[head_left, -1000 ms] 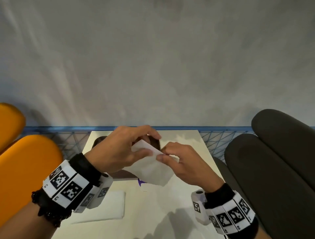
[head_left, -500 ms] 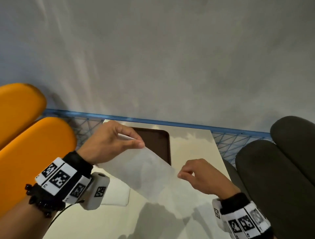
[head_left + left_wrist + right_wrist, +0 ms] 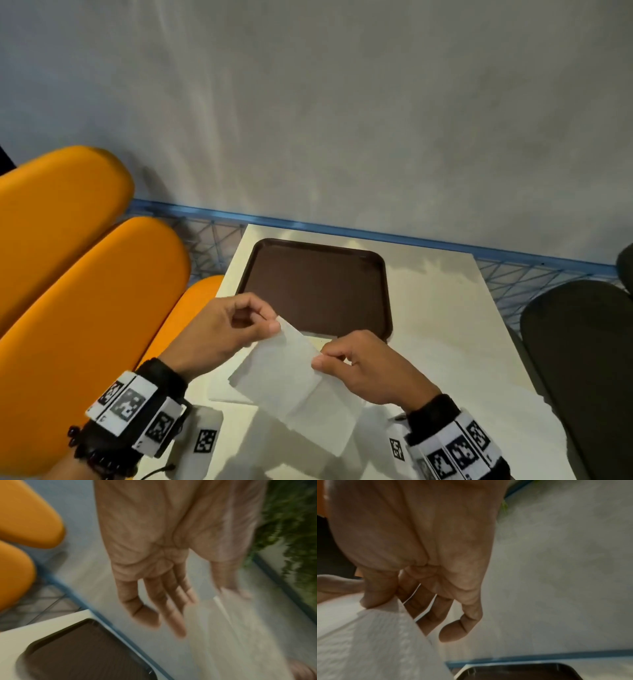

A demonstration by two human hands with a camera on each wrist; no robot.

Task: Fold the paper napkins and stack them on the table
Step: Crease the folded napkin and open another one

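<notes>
Over the tabletop [image 3: 445, 325] from the head view, the napkin [image 3: 294, 380] hangs between both hands: left hand [image 3: 219, 332] pinches its top corner, right hand [image 3: 363, 366] pinches the right edge, just in front of the brown tray [image 3: 318, 284]. Left wrist view's blurry, only a thin white edge by the thumb. Right wrist view: thumb and fingers [image 3: 418, 599] clamp the napkin [image 3: 373, 639], which drops lower-left.
</notes>
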